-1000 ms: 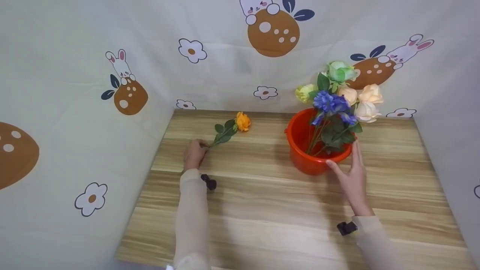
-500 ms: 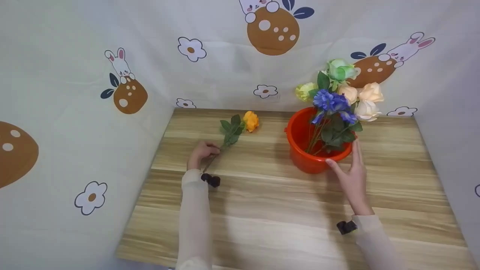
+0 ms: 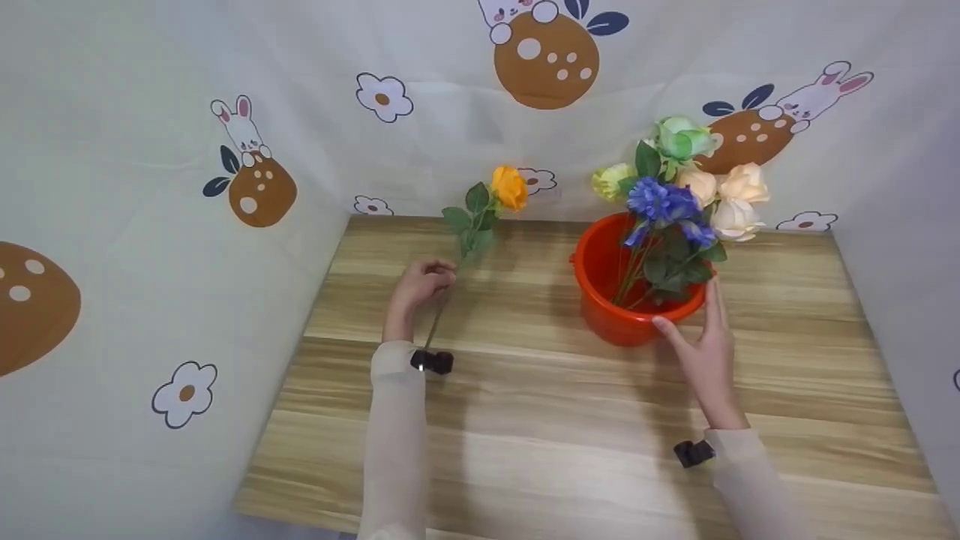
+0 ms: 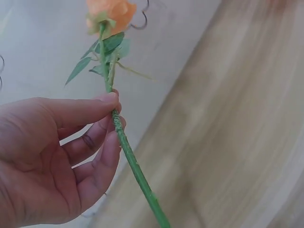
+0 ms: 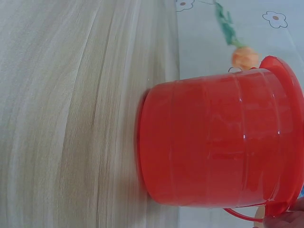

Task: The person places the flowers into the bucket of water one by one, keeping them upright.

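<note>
My left hand (image 3: 422,287) pinches the stem of an orange artificial rose (image 3: 509,187), its bloom raised against the back wall. Up close in the left wrist view, the thumb and fingertips meet on the green stem (image 4: 135,164), below the leaves. A red bucket (image 3: 621,328) stands upright on the table at the right. Several artificial flowers lean in it, among them blue ones (image 3: 660,202), peach roses (image 3: 744,184) and a green rose (image 3: 682,139). My right hand (image 3: 709,356) rests against the bucket's rim, thumb and straight fingers spread apart; the right wrist view shows only a bit of this hand.
The wood-grain table (image 3: 525,420) meets a fabric wall (image 3: 450,150) printed with rabbits and flowers at the back and sides. A red handle (image 5: 242,216) hangs at the bucket's side.
My left hand has lifted the orange rose off the table and shifted it to the right and away from me. The right hand and the bucket have stayed in place.
</note>
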`<state>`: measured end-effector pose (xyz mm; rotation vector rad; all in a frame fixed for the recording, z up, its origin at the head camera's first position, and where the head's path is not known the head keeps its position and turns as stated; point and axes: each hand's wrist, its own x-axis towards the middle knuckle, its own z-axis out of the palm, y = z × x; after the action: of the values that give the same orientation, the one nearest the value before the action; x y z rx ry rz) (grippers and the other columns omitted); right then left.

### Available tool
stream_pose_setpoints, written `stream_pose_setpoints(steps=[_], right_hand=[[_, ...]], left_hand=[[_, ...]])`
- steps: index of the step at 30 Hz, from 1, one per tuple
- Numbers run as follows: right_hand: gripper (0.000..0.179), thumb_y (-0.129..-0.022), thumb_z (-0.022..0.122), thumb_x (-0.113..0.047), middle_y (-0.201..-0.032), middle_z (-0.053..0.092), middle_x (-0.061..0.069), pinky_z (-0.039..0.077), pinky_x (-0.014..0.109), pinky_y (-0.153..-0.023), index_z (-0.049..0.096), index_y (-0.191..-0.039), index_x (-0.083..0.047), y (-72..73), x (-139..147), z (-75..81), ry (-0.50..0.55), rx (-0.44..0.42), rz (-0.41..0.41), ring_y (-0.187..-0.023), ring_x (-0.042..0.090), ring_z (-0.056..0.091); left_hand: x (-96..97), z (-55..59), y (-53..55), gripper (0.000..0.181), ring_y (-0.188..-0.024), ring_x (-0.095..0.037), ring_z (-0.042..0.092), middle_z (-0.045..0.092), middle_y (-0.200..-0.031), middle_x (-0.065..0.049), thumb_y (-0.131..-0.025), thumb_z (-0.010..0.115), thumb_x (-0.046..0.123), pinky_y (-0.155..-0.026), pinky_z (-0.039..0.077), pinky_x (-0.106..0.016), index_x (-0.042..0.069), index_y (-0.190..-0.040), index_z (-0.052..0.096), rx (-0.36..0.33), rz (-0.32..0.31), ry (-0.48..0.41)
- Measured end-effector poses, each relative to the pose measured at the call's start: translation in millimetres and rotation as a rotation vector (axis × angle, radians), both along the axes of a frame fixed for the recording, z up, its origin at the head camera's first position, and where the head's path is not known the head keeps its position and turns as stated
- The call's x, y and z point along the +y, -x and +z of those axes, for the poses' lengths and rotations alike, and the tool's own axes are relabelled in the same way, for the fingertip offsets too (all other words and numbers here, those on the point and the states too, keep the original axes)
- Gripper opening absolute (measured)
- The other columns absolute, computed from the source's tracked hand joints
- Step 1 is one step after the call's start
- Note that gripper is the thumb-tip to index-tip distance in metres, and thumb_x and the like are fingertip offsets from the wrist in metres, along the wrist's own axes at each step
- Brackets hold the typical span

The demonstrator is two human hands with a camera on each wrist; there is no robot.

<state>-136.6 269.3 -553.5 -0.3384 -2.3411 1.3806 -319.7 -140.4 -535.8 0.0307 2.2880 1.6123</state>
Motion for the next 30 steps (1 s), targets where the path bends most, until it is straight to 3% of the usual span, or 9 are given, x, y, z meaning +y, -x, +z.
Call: stream_pose_setpoints(steps=[7, 13, 18, 23, 30], right_hand=[[0.099, -0.084, 0.081, -0.032, -0.168, 0.016, -0.002, 0.018, 0.050, -0.126, 0.017, -0.160, -0.030, 0.2, 0.6, 0.9, 0.003, 0.005, 0.008, -0.154, 0.027, 0.021], [0.099, -0.084, 0.081, -0.031, -0.168, 0.015, -0.002, 0.017, 0.049, -0.126, 0.017, -0.160, -0.026, -0.4, 1.1, 0.3, 0.003, 0.011, 0.008, -0.155, 0.024, 0.018], [0.100, -0.084, 0.081, -0.031, -0.168, 0.014, -0.003, 0.017, 0.048, -0.127, 0.016, -0.160, -0.026, -0.8, 1.0, 0.7, 0.011, 0.008, 0.011, -0.155, 0.021, 0.016], [0.100, -0.085, 0.080, -0.032, -0.168, 0.014, -0.001, 0.016, 0.048, -0.127, 0.016, -0.160, -0.025, -0.1, 0.3, 0.4, 0.013, -0.001, 0.012, -0.155, 0.023, 0.016], [0.100, -0.084, 0.080, -0.035, -0.169, 0.014, -0.001, 0.017, 0.049, -0.126, 0.016, -0.160, -0.026, 0.4, 0.4, 0.4, 0.005, -0.017, 0.007, -0.155, 0.025, 0.017]], left_hand=[[22.9, 25.0, -6.5, 0.027, -0.072, -0.004, 0.060, 0.063, -0.091, -0.007, -0.091, 0.064, -0.004, -0.064, 0.052, -0.018, -0.013, -0.117, 0.060, 0.098, 0.032, -0.107], [43.6, 46.3, -17.6, 0.023, -0.072, -0.006, 0.062, 0.063, -0.090, -0.005, -0.089, 0.067, -0.004, -0.068, 0.056, -0.024, -0.010, -0.111, 0.063, 0.212, 0.060, -0.150], [64.6, 69.7, -29.5, 0.019, -0.077, -0.007, 0.064, 0.062, -0.089, -0.002, -0.091, 0.066, -0.004, -0.073, 0.058, -0.029, -0.007, -0.110, 0.063, 0.281, 0.061, -0.233], [86.9, 90.1, -41.3, 0.021, -0.079, -0.008, 0.063, 0.061, -0.092, -0.008, -0.091, 0.065, -0.005, -0.073, 0.057, -0.027, -0.009, -0.111, 0.061, 0.328, 0.051, -0.331], [124.7, 111.9, -52.6, 0.020, -0.079, -0.011, 0.064, 0.061, -0.092, -0.006, -0.090, 0.066, -0.006, -0.072, 0.058, -0.024, -0.009, -0.109, 0.061, 0.407, 0.029, -0.446]])
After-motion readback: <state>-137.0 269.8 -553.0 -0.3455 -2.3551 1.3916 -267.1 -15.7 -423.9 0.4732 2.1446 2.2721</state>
